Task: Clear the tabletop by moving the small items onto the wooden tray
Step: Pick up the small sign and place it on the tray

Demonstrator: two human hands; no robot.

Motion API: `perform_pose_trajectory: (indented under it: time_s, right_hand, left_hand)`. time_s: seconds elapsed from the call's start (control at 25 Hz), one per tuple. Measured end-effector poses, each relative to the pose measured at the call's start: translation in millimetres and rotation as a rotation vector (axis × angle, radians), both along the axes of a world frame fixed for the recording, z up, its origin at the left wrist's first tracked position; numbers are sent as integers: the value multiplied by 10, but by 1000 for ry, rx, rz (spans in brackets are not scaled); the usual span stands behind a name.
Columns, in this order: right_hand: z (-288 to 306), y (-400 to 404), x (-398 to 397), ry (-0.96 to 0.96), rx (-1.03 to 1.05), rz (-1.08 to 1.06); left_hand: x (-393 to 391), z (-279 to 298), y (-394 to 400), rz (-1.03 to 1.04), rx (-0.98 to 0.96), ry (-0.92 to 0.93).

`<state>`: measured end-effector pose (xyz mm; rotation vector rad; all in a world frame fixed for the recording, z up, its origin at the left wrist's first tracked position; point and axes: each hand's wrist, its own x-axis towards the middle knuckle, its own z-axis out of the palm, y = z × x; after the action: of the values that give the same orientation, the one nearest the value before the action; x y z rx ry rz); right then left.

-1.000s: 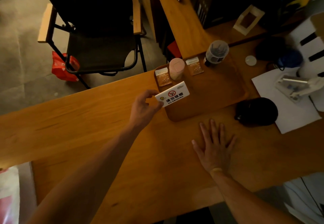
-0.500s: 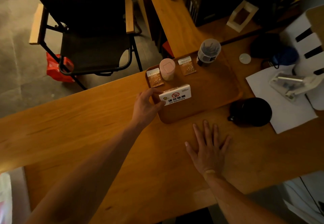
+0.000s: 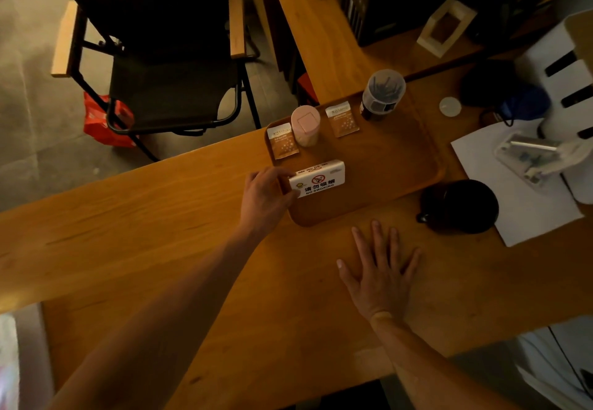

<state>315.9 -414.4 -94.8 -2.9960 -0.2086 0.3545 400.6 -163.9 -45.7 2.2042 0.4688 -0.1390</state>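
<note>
On the near-left corner of the wooden tray (image 3: 401, 165) your left hand (image 3: 264, 194) pinches the no-smoking sign (image 3: 317, 178) in its fingers beside two packets, a pink jar and a pick jar, while your right hand (image 3: 380, 276) lies flat on the counter (image 3: 160, 233), and the small white disc (image 3: 450, 106) far right looks left to move.

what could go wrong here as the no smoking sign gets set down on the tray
The left hand grips the no smoking sign by one end, close to the wooden tray's near-left rim; released there, the narrow sign may tip over or end half off the tray. Pushed further in, it could knock the brown sachet or the pink container just behind it. The right hand lies flat on the table and does not steady the tray.
</note>
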Motion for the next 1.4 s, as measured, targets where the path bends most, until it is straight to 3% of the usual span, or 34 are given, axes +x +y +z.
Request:
perform_pose_trajectory:
  time_s: [0.28,0.6,1.4]
  right_hand:
    - [26,6,2,2,20,-8]
    - [25,9,12,19,6,-2]
    - [59,17,2,29,-8,-2]
  left_hand:
    - [-3,38,1,-26,36,-1]
    - [24,194,33,-229,336,-189]
    - [-62,229,100,-244,311,-127]
